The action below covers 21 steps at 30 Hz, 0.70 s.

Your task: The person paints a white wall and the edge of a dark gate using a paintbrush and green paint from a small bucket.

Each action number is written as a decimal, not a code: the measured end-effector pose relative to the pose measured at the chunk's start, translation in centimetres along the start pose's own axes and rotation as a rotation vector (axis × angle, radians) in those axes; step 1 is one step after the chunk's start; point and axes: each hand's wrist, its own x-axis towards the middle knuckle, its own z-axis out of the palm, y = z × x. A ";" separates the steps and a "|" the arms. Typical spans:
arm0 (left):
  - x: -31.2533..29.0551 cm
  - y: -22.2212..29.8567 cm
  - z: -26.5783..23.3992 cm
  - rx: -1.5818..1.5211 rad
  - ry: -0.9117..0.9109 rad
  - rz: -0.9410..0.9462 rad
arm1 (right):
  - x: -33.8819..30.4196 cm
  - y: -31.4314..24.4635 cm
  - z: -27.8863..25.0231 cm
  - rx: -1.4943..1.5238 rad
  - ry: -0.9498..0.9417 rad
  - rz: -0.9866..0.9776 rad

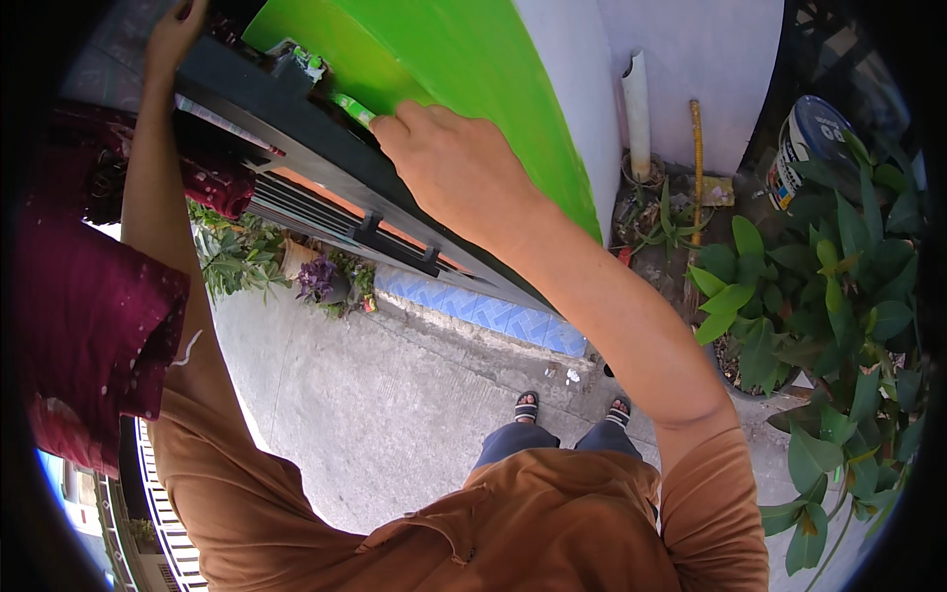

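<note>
My right hand (pixel 444 163) is closed around the end of a green-smeared handle, which looks like a paintbrush (pixel 353 109). Its far end reaches the dark gap between a bright green wall (pixel 464 69) and a dark grey metal gate post (pixel 296 104). Just beyond it, a metal fitting (pixel 308 64) on the post is spotted with green and white paint. My left hand (pixel 180 35) is raised at the upper left, beside the gate's top end. Its fingers are mostly cut off by the picture's edge, so their grip is hidden.
Maroon cloth (pixel 109 326) hangs by my left arm. Below the gate runs a blue-tiled step (pixel 473 311). Potted leafy plants (pixel 838 296) crowd the right side, near a paint bucket (pixel 814 148) and a white pipe (pixel 638 118). My sandalled feet stand on concrete (pixel 365 395).
</note>
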 end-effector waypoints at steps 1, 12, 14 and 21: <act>0.0 0.0 0.2 -0.013 -0.003 -0.002 | 0.0 0.0 0.0 0.007 0.000 0.007; 0.1 -0.5 -0.1 -0.018 -0.010 0.014 | 0.4 -0.7 0.5 0.062 0.073 0.085; -0.3 0.4 0.1 -0.079 -0.047 0.020 | -0.3 -0.7 0.2 0.081 0.106 0.124; -2.8 4.9 -0.1 -0.022 0.084 0.108 | -1.3 -0.5 0.0 0.081 0.122 0.075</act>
